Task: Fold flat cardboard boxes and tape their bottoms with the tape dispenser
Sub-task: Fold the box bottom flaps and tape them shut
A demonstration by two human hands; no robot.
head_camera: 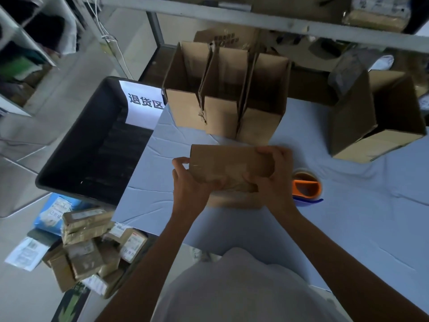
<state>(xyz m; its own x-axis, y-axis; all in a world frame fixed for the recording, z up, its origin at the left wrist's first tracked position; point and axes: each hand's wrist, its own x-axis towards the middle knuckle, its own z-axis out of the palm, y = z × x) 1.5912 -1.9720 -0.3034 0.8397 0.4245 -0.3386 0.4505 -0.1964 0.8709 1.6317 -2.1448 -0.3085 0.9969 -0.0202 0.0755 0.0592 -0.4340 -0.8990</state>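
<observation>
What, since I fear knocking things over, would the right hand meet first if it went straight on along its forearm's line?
The right hand grips the cardboard box. Carried on, away and leftward, they would probably reach the row of upright open boxes first, though depth is unclear.

held box (228,162) mid-table (348,228), left hand (188,180) on its left end, right hand (272,177) on its right end. tape dispenser (306,185) on table just right of right hand. three open boxes (222,112) in a row behind, another open box (376,126) far right. bin (69,145) left of table, parcel pile (92,247) on floor before it
</observation>
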